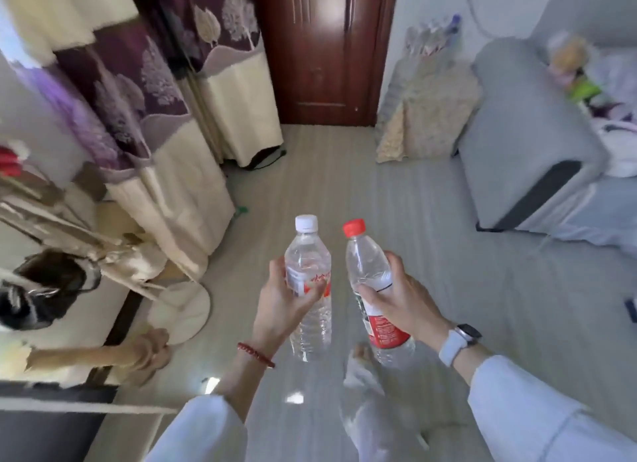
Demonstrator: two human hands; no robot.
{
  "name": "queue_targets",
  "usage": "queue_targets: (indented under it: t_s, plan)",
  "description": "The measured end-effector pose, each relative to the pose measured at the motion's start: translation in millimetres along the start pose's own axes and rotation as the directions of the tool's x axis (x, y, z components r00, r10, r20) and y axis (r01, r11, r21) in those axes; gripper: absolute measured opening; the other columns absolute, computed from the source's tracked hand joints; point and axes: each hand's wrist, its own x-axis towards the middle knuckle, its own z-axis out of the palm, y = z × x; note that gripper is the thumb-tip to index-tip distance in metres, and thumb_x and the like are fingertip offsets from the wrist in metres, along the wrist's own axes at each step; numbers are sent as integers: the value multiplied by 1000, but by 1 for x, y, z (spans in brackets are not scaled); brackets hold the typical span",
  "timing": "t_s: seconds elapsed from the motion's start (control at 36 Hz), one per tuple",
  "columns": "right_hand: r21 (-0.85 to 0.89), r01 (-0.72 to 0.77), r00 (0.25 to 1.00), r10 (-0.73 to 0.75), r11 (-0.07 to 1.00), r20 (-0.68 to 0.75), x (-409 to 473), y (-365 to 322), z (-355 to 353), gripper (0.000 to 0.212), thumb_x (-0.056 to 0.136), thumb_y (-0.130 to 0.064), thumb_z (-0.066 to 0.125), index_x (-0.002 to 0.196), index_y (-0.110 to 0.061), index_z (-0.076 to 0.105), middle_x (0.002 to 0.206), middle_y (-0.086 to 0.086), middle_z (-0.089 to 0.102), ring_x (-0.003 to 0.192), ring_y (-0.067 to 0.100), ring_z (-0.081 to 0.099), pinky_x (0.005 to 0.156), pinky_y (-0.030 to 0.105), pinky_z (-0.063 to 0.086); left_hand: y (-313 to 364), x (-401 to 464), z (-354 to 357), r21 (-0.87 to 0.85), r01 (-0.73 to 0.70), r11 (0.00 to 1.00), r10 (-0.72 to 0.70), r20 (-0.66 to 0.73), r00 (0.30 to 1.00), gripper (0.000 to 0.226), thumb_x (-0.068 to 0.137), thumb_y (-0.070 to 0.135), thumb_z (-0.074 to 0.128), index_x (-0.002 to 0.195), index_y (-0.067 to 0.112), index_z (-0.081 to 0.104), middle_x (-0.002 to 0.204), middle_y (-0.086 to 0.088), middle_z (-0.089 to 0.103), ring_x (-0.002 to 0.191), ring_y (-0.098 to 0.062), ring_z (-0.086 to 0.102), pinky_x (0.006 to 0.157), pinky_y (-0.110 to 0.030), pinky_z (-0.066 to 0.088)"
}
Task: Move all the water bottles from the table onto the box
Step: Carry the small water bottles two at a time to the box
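Above grey floor [344, 172], bottles [308, 285] in hands [282, 301].

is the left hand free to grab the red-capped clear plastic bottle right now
Probably not: the left hand already grips the white-capped clear plastic bottle, and the right hand holds the red-capped clear plastic bottle.

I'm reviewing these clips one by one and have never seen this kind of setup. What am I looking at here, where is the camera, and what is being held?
There is no machine: a person wears one wide-angle camera on the head, looking forward and down at their own two hands. The left hand has a grip on a white-capped bottle; the right hand holds a red-capped bottle. Both bottles are carried upright over a pale floor. Ahead stand a brown door and a grey sofa. More bottles seem to stand far back, blurred.
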Motion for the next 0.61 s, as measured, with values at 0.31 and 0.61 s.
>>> queue_targets:
  t_s: [0.31, 0.61]
  plan:
    - [115, -63, 993, 73, 991, -92, 234, 65, -140, 71, 74, -59, 54, 130, -28, 24, 106, -9, 63, 99, 24, 63, 84, 35, 48, 112, 258, 117, -38, -31, 999, 35, 119, 992, 53, 59, 52, 68, 98, 27, 42, 82, 19, 63, 67, 8, 60, 64, -23, 51]
    - [182, -120, 980, 146, 976, -138, 436, 116, -256, 61, 81, -48, 59, 127, -28, 25, 104, -8, 62, 97, 23, 63, 88, 41, 50, 201, 481, 212, -21, -117, 993, 118, 168, 979, 44, 74, 27, 74, 103, 22, 42, 83, 16, 60, 71, 2, 59, 56, -5, 43]
